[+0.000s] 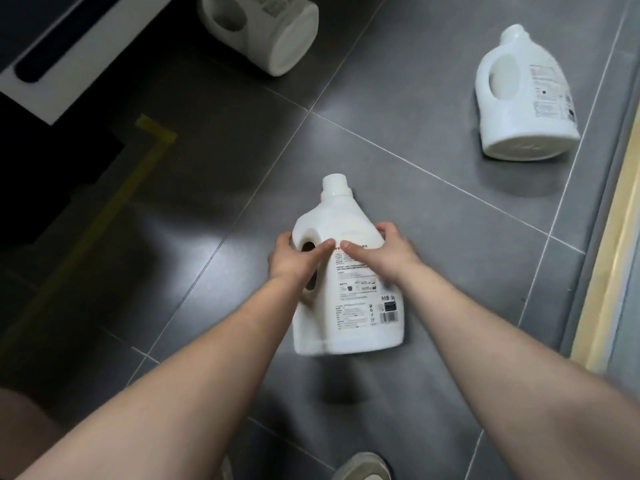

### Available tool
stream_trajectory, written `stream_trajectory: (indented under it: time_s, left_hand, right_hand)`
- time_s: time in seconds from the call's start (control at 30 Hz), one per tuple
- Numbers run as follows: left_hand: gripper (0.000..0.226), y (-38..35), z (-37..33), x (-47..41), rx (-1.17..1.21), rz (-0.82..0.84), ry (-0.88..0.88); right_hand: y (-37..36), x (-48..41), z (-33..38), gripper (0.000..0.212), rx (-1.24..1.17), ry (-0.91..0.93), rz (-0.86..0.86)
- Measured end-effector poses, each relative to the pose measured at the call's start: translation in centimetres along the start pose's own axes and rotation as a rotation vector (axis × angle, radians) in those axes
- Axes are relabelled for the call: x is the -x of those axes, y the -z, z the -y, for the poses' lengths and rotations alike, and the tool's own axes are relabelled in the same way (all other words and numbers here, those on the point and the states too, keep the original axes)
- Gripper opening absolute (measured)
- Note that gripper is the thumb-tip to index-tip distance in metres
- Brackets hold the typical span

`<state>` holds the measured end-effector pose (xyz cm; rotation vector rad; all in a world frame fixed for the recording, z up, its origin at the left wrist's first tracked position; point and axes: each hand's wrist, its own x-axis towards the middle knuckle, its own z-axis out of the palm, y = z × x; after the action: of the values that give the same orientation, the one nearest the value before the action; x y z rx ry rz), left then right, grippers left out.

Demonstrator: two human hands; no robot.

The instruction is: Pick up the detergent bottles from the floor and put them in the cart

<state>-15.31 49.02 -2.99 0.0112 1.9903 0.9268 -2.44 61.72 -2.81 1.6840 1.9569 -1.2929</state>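
Observation:
A white detergent bottle [349, 306] with a printed label lies in the middle of the grey tiled floor, cap pointing away from me. My left hand [294, 258] grips its handle side, thumb across the top. My right hand [377, 252] grips the opposite side, fingers curled over the edge. A second white bottle [526, 98] lies on its side at the upper right. A third white bottle [263, 29] lies at the top, near the white edge of a cart or appliance [45, 74].
Yellow tape [114, 209] marks the floor on the left. A pale door threshold [602, 271] runs along the right edge. My shoe [363, 467] shows at the bottom, a knee at the lower left.

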Motion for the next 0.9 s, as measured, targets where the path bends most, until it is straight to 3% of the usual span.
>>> stream_trajectory:
  time_s: [0.2,0.37,0.47,0.6,0.67,0.8,0.9]
  left_hand:
    - [0.081,2.6,-0.5,-0.7,-0.259,0.125,-0.046]
    - [0.089,2.8,0.4,-1.2,-0.254,0.17,-0.071]
    - [0.091,2.6,0.8,-1.6,-0.22,0.151,-0.068]
    - [0.089,2.8,0.9,-1.5,-0.171,0.136,-0.106]
    - [0.083,3.0,0.2,-1.3,-0.138,0.124,-0.156]
    - [0.1,3.4,-2.6,-1.0,-0.08,0.094,-0.294]
    - [0.091,4.1,-4.8,-0.4,-0.062,0.087,-0.415]
  right_hand:
    - [-2.4,2.2,-1.4,0.105,-0.127,-0.231,0.054]
    - [-3.6,2.7,-2.2,0.147,-0.437,-0.333,0.188]
    - [-4.1,2.7,-2.5,0.131,-0.56,-0.312,0.141]
    - [-4.1,3.1,-2.6,0.09,-0.626,-0.262,0.105]
    - [-3.6,3.1,-2.0,0.082,-0.633,-0.217,0.064]
    - [-1.7,2.8,0.0,0.092,-0.69,-0.066,-0.048]
    - [-0.1,2.7,1.5,0.111,-0.656,0.033,-0.131]
